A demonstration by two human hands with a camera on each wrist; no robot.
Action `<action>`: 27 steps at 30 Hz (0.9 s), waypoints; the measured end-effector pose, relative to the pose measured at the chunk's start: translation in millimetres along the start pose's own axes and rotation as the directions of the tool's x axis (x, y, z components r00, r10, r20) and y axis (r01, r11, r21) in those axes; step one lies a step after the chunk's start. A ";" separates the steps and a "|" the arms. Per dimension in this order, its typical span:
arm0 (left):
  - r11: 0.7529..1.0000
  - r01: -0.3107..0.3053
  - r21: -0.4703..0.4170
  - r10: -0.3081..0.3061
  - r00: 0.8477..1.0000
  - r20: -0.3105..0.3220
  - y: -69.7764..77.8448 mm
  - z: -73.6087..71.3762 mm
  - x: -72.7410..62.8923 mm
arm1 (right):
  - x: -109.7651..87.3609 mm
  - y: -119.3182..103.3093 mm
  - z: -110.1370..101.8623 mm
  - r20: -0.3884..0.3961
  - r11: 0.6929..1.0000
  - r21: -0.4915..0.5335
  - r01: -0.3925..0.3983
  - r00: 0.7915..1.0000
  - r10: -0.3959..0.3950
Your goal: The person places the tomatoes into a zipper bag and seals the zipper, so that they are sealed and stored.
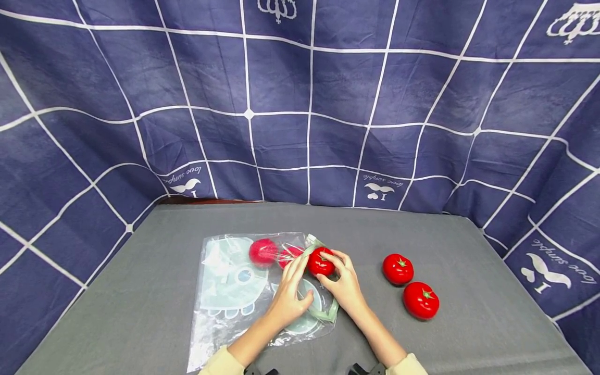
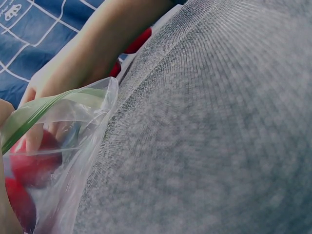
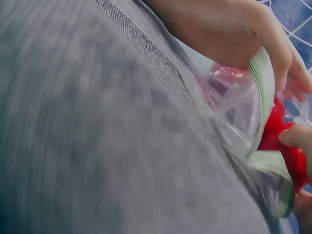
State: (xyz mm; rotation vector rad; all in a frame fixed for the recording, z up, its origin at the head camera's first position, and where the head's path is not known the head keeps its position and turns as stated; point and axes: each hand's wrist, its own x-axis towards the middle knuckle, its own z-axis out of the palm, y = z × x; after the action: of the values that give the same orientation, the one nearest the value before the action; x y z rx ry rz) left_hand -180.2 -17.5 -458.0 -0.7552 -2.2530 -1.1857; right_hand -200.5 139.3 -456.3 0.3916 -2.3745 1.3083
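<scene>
A clear zip bag (image 1: 225, 312) with a green zip strip and a pale cartoon print lies on the grey table. Two red tomatoes show through its plastic, one tomato (image 1: 263, 252) at the back and another (image 1: 289, 256) beside it. At the bag's mouth, my right hand (image 1: 347, 285) grips a third tomato (image 1: 321, 261) between thumb and fingers. My left hand (image 1: 287, 299) touches the mouth edge with straight fingers, its thumb spread apart. In the right wrist view the green strip (image 3: 263, 92) runs beneath the left hand, partly hidden by it.
Right of the hands, two loose tomatoes lie close together, the farther tomato (image 1: 398, 269) and the nearer tomato (image 1: 421, 300). A blue cloth (image 1: 337, 104) with white grid lines hangs behind and around the grey table (image 1: 140, 291).
</scene>
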 end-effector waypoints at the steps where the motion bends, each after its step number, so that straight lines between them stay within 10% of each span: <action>1: 1.000 0.003 0.005 -0.003 1.000 0.001 0.2 0.3 -0.3 | -0.1 -0.9 1.7 0.015 1.000 -0.008 0.019 1.000 -0.019; 18: 0.997 0.043 -0.063 -0.041 0.999 0.034 0.8 -0.9 -0.1 | 4.6 -7.9 12.0 0.120 0.986 0.161 -0.049 0.992 0.030; 27: 0.994 0.065 -0.086 -0.060 0.996 0.058 0.5 -1.3 0.5 | 7.0 -4.7 -2.7 0.326 0.995 0.103 -0.014 0.945 -0.020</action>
State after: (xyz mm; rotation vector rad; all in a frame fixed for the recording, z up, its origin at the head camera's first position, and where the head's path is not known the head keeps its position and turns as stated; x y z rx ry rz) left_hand -180.0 -18.2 -456.7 -0.7649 -2.2979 -1.3162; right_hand -204.1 138.7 -448.2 0.6912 -2.5741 1.4666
